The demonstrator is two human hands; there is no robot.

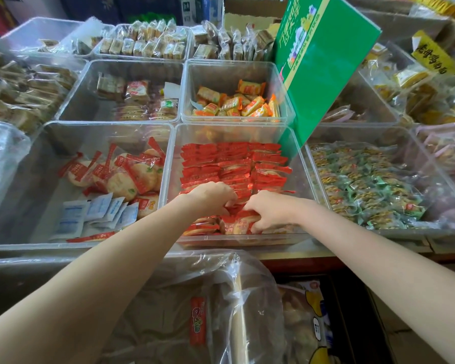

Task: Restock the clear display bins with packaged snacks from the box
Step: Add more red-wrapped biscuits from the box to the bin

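Note:
A clear display bin (170,164) in the middle front holds rows of red-wrapped snack packets (234,164). Both my hands reach into its near end. My left hand (212,197) is curled over red packets at the front of the rows. My right hand (269,211) grips a bunch of red packets (238,223) against the bin's near wall. A green box (323,56) stands tilted on the bin's far right corner. What the fingers hide I cannot see.
Neighbouring clear bins hold round red-striped crackers and blue sachets (111,190) at left, orange candies (237,103) behind, green-wrapped snacks (363,185) at right. A plastic-lined carton (195,311) of packets sits below the counter edge. More filled bins line the back.

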